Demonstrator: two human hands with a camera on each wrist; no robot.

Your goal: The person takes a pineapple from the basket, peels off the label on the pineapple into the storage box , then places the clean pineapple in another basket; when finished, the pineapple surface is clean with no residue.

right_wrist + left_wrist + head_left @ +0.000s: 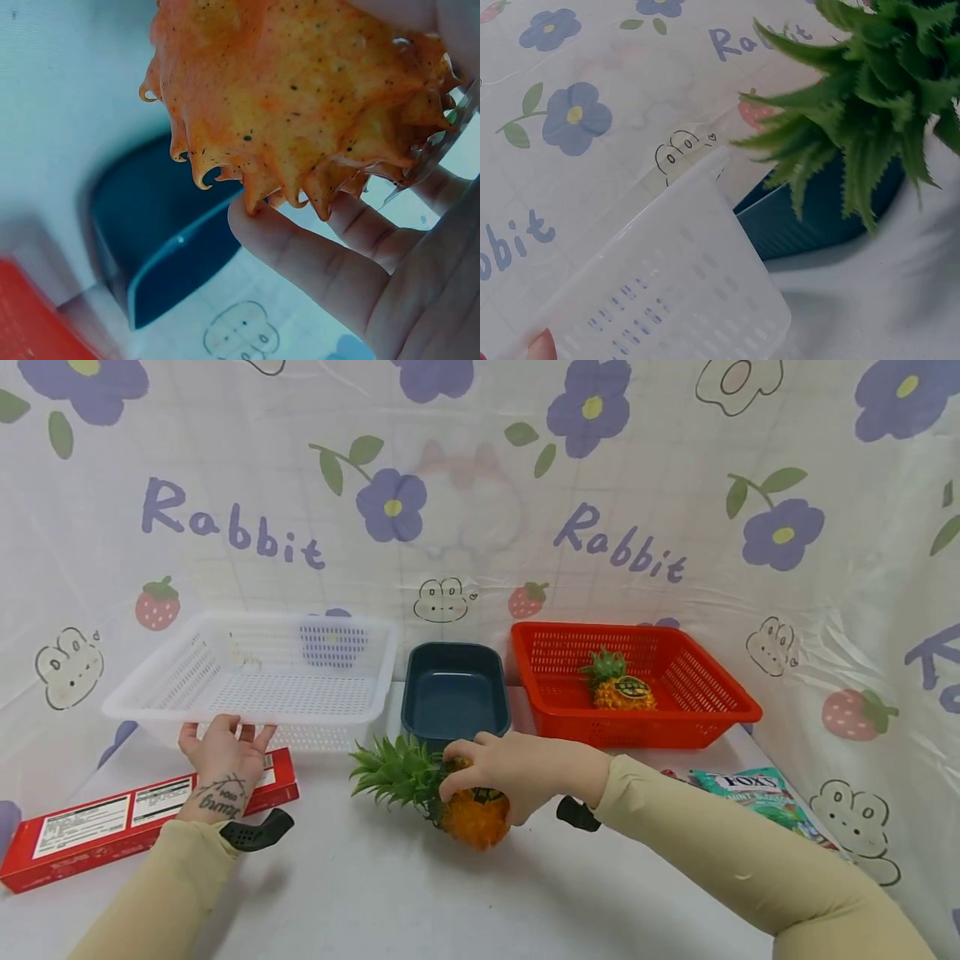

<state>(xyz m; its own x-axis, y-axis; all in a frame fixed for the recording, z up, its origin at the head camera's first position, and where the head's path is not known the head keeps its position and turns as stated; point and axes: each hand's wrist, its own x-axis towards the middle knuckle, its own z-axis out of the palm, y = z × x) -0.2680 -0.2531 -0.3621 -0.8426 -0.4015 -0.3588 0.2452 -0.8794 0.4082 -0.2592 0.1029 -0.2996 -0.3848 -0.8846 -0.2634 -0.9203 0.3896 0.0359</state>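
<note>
My right hand (502,772) grips a pineapple (474,822) by its orange body above the table, its green leafy crown (397,772) pointing left. In the right wrist view the thumb and fingers (307,262) surround the spiky pineapple body (285,97). My left hand (228,760) reaches to the front rim of a white perforated basket (232,717), its spread fingers touching the rim from outside. One fingertip (544,346) shows at that rim in the left wrist view. Another pineapple (626,692) lies inside the red basket (637,731).
A dark blue tub (456,656) stands between the two baskets, just behind the held pineapple. A long red box (82,827) lies under and left of my left hand. A green Fox's candy bag (757,797) rests at right, partly behind the right sleeve.
</note>
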